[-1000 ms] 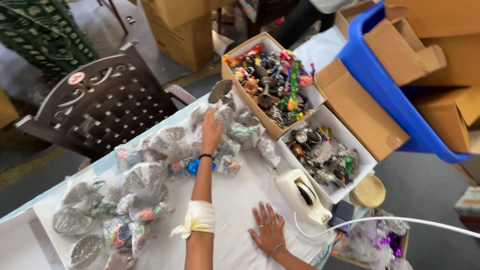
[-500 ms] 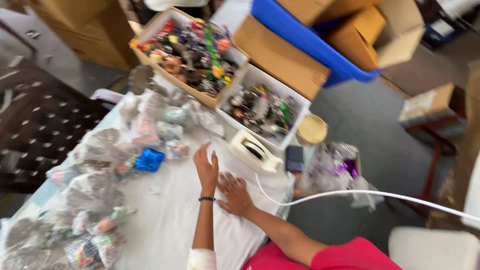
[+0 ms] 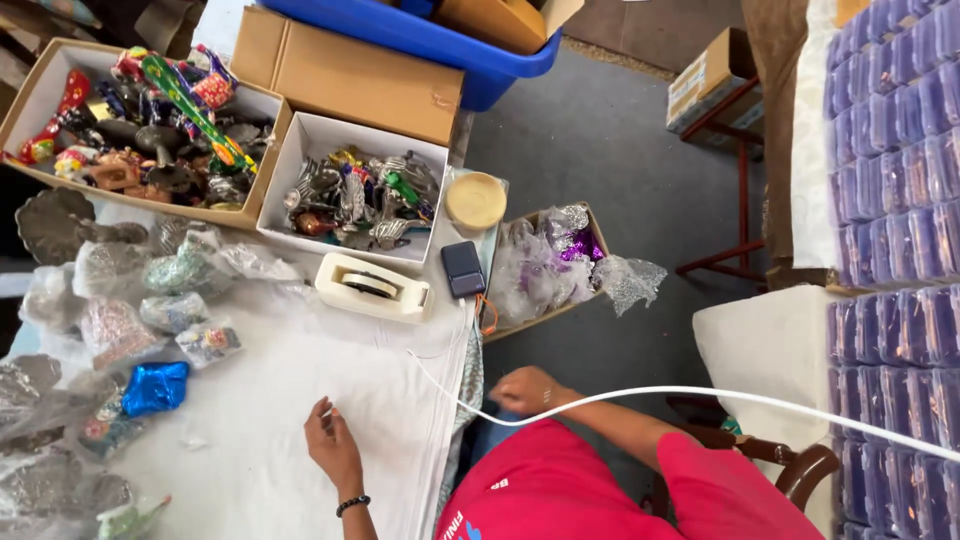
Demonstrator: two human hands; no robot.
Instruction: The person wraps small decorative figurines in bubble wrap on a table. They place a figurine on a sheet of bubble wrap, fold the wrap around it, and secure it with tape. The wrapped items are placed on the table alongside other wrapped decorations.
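Note:
My left hand (image 3: 333, 452), with a black bead bracelet at the wrist, lies on the white cloth (image 3: 300, 400) that covers the table, with nothing in it. My right hand (image 3: 528, 388) hangs just off the table's near edge above my red shirt, fingers curled downward; whether they hold anything is hidden. A thin white cable (image 3: 700, 394) runs from the table across the right hand toward the right. A cream tape dispenser (image 3: 372, 288) stands beyond the left hand. A blue foil packet (image 3: 155, 388) lies to its left among several clear bags of trinkets (image 3: 110, 320).
A white box of metal trinkets (image 3: 312, 135) and a brown box of colourful toys (image 3: 25, 95) sit at the table's far side, behind them a cardboard box (image 3: 350, 75) and blue crate (image 3: 420, 35). A dark small case (image 3: 463, 268), round tan lid (image 3: 476, 200), box of plastic wrap (image 3: 560, 265), purple stacked containers (image 3: 895, 200).
My view has swung to the right and down. The left hand drew back from the bags to the near cloth. The right hand slid off the table to its edge.

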